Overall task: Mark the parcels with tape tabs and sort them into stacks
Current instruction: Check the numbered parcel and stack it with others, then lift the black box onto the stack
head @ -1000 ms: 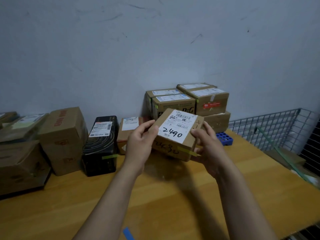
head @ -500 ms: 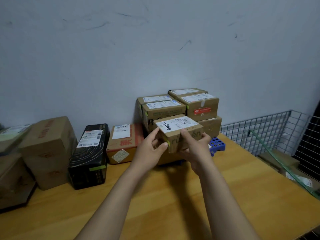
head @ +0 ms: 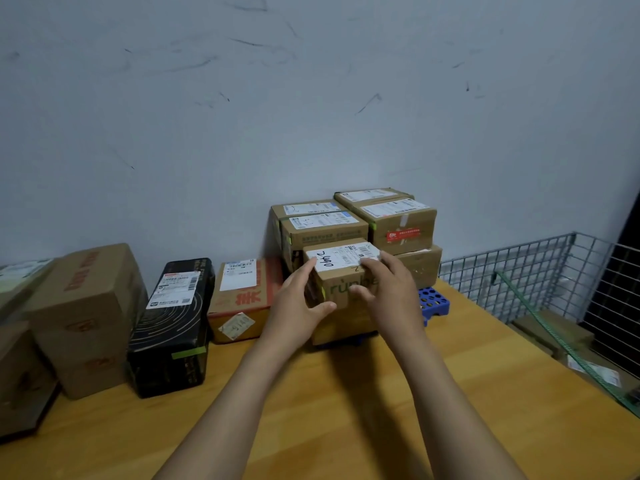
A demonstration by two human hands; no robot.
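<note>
Entry: marked parcel [head: 341,271], a small brown carton with a white top label handwritten 2490 and green lettering on its front. We recorded it at the front of the wall stack [head: 398,223], on a lower carton [head: 346,323]. Whether it was fully seated we could not tell, since the hands covered the joint. A small green tape tab [head: 323,292] showed on its near left edge, so we judged marking done and sorting under way. Left hand [head: 298,299]: nearly flat, with straight fingers pressed along the parcel's left side and the thumb spread toward the front lower edge, which we took as a squaring push. Right hand [head: 388,289]: fingers bent over the top right edge and the thumb on the front face, pinching that corner, probably to steady the parcel during alignment. The label faced up, presumably so the number reads from above. Adjacent holdings on the wooden table [head: 346,403]: blue rack [head: 434,301] beside the stack, red-printed carton [head: 242,299], black box [head: 173,323] with its own green tab, and wire mesh [head: 519,271] to the right.
</note>
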